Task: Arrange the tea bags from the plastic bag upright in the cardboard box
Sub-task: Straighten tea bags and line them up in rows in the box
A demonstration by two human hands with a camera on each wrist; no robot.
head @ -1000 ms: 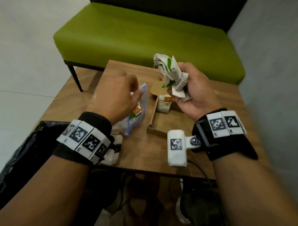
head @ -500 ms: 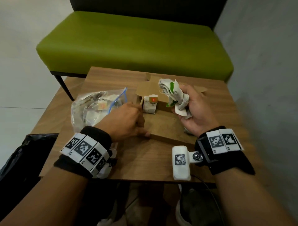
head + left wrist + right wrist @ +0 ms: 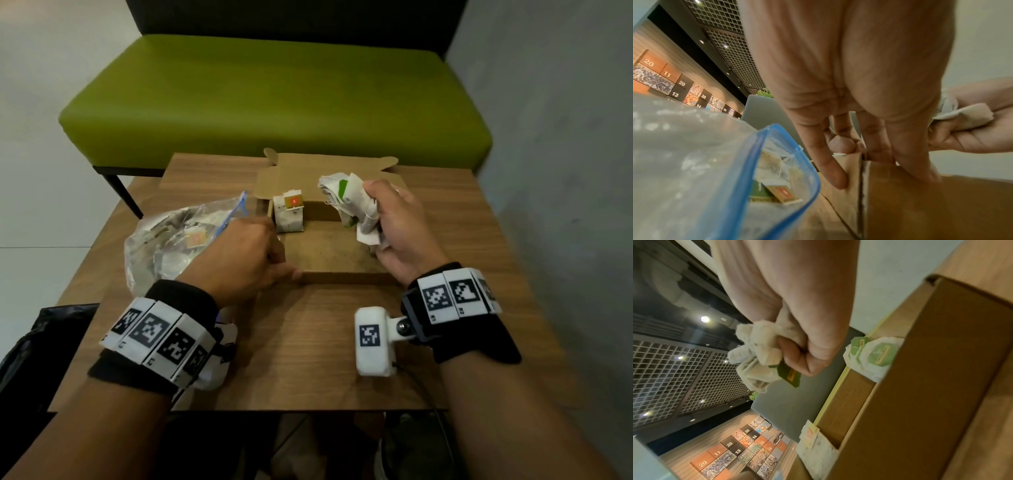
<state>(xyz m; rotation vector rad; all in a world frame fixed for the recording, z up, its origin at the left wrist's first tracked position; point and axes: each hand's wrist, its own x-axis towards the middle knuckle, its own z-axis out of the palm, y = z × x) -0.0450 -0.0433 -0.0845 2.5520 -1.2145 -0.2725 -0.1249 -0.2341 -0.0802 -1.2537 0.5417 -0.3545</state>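
Observation:
The open cardboard box (image 3: 337, 255) lies mid-table with its lid flap folded back. A few tea bags with an orange tag (image 3: 289, 214) stand upright in its back-left corner. Tea bags with green tags (image 3: 875, 356) stand at its right end. My right hand (image 3: 373, 219) grips a crumpled bundle of tea bags (image 3: 342, 202) over the box's right side. My left hand (image 3: 279, 257) pinches the box's near-left corner, finger and thumb (image 3: 918, 167) on its outer walls. The clear plastic bag (image 3: 171, 246) with a blue zip rim (image 3: 781, 162) lies left of the box, with tea bags (image 3: 777, 186) inside.
The small wooden table (image 3: 308, 342) ends just in front of my wrists. A green bench (image 3: 274, 102) stands right behind it. A grey wall runs along the right. A black bag (image 3: 51, 342) sits low at the left, beside the table.
My left hand left the plastic bag and moved right to take the box's near-left corner. My right hand came down with its bundle to just over the box.

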